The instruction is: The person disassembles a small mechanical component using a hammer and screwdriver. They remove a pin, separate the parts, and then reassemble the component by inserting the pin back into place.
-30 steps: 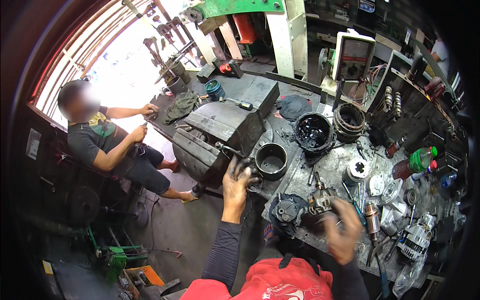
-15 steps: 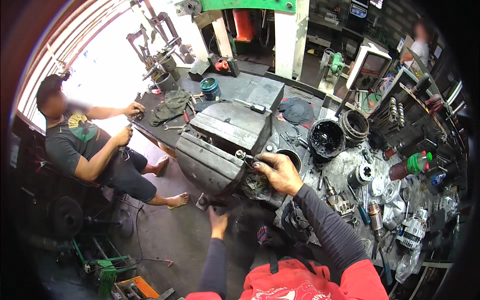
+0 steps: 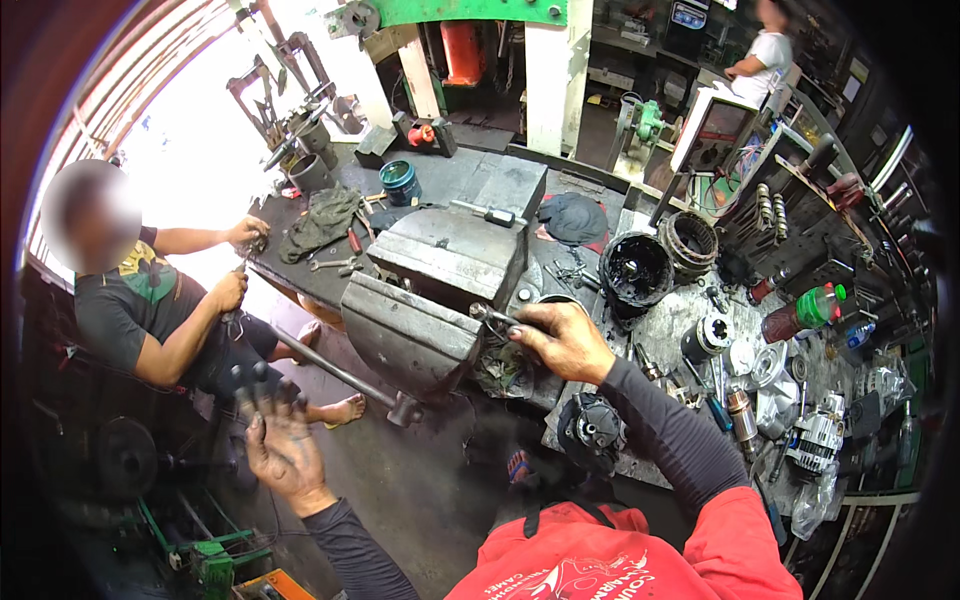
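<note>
A large grey bench vise (image 3: 410, 335) stands in front of me with a gap between its jaws. Its long handle bar (image 3: 345, 372) slants out to the left. Near that bar, my left hand (image 3: 285, 450) is raised with palm up and fingers spread, holding nothing. My right hand (image 3: 567, 342) pinches a small metal piece with a round end (image 3: 482, 312) at the right end of the vise jaws. Fingers hide part of this piece, so its exact kind is unclear. A crumpled dirty plastic bag (image 3: 503, 370) lies just below that hand.
A co-worker (image 3: 130, 290) sits at the left, hands at the bench edge. Behind the vise are a blue can (image 3: 400, 182), a rag (image 3: 325, 225) and wrenches (image 3: 333, 264). On the right bench lie a black greasy pot (image 3: 637, 275), an alternator (image 3: 818, 440) and a red-filled bottle (image 3: 805, 312).
My left hand has left the vise's handle end, moving left and spreading its fingers. The handle bar now shows stretched out leftward, and the jaw gap looks wider. My right hand stays by the jaws.
</note>
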